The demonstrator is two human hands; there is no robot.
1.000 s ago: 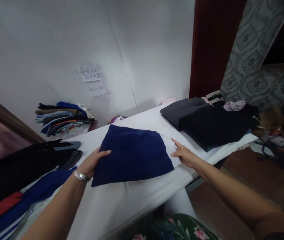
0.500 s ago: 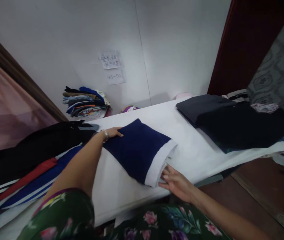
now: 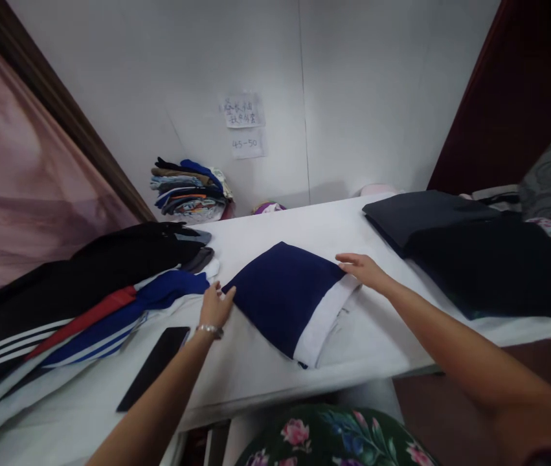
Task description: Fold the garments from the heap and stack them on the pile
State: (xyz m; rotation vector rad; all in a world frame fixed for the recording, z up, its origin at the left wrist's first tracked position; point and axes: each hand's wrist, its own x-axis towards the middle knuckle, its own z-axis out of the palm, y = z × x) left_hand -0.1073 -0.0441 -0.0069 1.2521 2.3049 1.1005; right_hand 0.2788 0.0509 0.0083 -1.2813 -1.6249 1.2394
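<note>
Right hand (image 3: 365, 272) farther forward, cloth (image 3: 287, 298) grip unclear

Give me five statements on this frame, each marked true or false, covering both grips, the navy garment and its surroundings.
1. The left grip is at the left corner of the navy garment. True.
2. The garment's white band is on its left end. False: it is on the right end.
3. The lower wall note reads 45-50. True.
4. The right grip rests on the red fabric. False: it is at the navy garment's upper right corner.
5. A silvery wristband is on the left wrist. True.
</note>
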